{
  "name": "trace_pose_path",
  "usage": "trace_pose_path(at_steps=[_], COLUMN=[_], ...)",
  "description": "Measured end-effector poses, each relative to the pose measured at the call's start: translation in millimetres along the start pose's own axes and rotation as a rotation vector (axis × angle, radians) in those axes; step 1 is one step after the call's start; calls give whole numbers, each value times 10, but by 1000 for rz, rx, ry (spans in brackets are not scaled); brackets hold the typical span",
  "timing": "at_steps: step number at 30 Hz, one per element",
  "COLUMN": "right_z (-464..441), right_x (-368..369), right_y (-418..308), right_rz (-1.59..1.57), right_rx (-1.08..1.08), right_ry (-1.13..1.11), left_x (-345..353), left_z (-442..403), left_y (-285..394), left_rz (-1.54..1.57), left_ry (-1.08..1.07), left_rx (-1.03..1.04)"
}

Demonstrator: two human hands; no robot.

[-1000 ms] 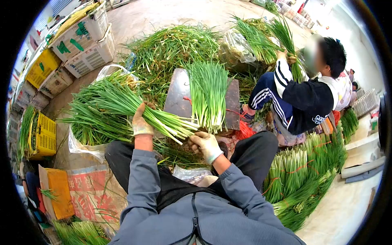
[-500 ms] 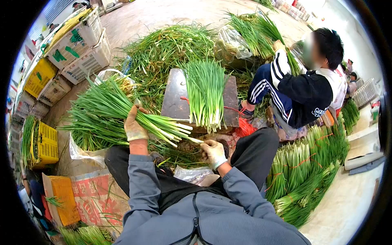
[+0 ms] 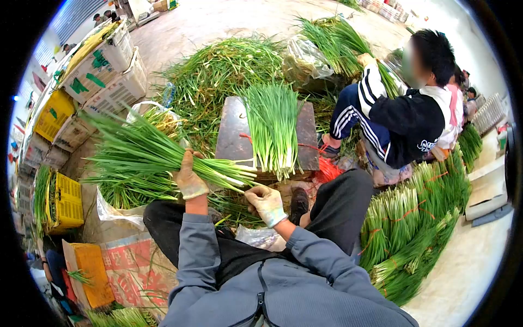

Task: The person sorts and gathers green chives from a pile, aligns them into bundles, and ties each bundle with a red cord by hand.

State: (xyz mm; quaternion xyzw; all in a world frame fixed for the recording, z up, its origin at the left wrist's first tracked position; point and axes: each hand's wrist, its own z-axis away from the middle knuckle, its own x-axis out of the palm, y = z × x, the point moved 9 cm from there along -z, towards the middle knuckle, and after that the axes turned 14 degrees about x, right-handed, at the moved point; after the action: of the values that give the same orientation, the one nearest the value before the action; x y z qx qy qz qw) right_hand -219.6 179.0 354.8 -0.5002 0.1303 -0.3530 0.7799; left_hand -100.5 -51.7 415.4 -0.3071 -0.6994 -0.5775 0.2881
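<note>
My left hand (image 3: 190,177) is wrapped round a loose bunch of Chinese chives (image 3: 147,144). Their green leaves fan to the upper left and the pale stalk ends point right. By those ends, my right hand (image 3: 266,204) has its fingers pinched at the tip of one stalk; the fingers partly hide the contact. Ahead, a neat chive bundle (image 3: 271,128) lies on a dark board (image 3: 231,128), with a red tie (image 3: 308,146) beside it. More loose chives (image 3: 128,188) lie under the held bunch, on white plastic.
A pile of loose chives (image 3: 223,71) lies beyond the board. At right sits a co-worker (image 3: 406,117) with chives in hand. Tied bundles (image 3: 403,218) stand by my right knee. Stacked crates (image 3: 103,65), a yellow crate (image 3: 66,201) and cardboard (image 3: 131,267) are on the left.
My right hand has moved left, closer to the stalk ends. The left hand and its bunch have shifted slightly, with the leaf tips lifted and blurred.
</note>
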Motion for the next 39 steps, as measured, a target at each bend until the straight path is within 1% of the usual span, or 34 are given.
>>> trace_pose_path(at_steps=[1,2,3,4,5,6,7,9,10,11,13,14,15,17,19,20,21,22,23,24,25,26,27,29,30,31,33,34,35,38,39], right_z=[101,182,277,352,399,436,481,721,777,838,999,1097,1193,1510,1802,1872,1779,1577,1301,1109,982,719,612,307,436,314,267,287,206,286,228], right_x=[97,162,199,200,115,-16,-174,-411,-548,-700,-1078,-1282,-1470,-1695,-1715,-1673,-1579,-1457,-1291,-1082,-825,-648,-462,-519,-324,-185,234,355,424,186,30], right_y=[-170,-303,-398,-503,-651,-786,-920,-1359,-1454,-1548,-1695,-1777,-1860,-2154,-2368,-2438,-2384,-2231,-1893,-1410,-1058,-969,-810,-931,-1245,-1174,-1096,-1044,-874,-893,-802], right_rz=[-47,-113,-181,-351,-439,-561,-684,-808,-870,-930,-1066,-1117,-1167,-1172,-931,-790,-612,-354,-46,282,520,786,1023,469,530,633,829,847,870,706,784], right_rx=[66,97,135,173,122,47,-26,-218,-289,-364,-457,-507,-556,-722,-787,-823,-786,-633,-274,166,328,-142,-627,-124,-180,-270,-518,-547,-316,-361,-287], right_ry=[-98,-206,-312,-389,-386,-459,-533,-591,-668,-746,-685,-760,-835,-833,-1047,-1022,-843,-566,-314,-239,-285,-248,-201,-44,6,58,-17,-93,-271,-172,-133], left_x=[30,-110,-164,-164,-128,-173,-183,-342,-304,-305,-192,-256,-325,-435,-417,-390,-354,-301,-278,-203,-128,-55,-29,62,86,148,145,135,163,111,139], left_z=[13,-55,-72,-79,-91,-84,-144,-245,-270,-301,-355,-428,-510,-656,-739,-748,-733,-716,-698,-653,-607,-563,-539,-422,-384,-309,-242,-259,-269,-280,-273], left_y=[-4,-93,-100,-147,-182,-221,-180,-187,-111,-31,170,158,169,296,393,459,517,551,586,612,635,636,640,632,631,619,564,558,569,618,652], left_rz=[-7,-82,-89,-52,-11,1,1,23,55,51,97,165,293,357,584,630,676,769,724,749,773,827,829,880,869,905,886,888,905,906,893], left_ry=[-26,-39,-31,-63,-99,-56,-54,38,41,33,-30,-28,19,16,9,-11,-31,-74,-112,-149,-186,-218,-221,-264,-289,-302,-263,-264,-314,-387,-432], left_rx=[6,47,45,11,-21,-104,-101,-208,-222,-214,-171,-198,-192,-156,-201,-205,-211,-234,-194,-202,-208,-246,-240,-319,-334,-366,-413,-414,-439,-445,-446])
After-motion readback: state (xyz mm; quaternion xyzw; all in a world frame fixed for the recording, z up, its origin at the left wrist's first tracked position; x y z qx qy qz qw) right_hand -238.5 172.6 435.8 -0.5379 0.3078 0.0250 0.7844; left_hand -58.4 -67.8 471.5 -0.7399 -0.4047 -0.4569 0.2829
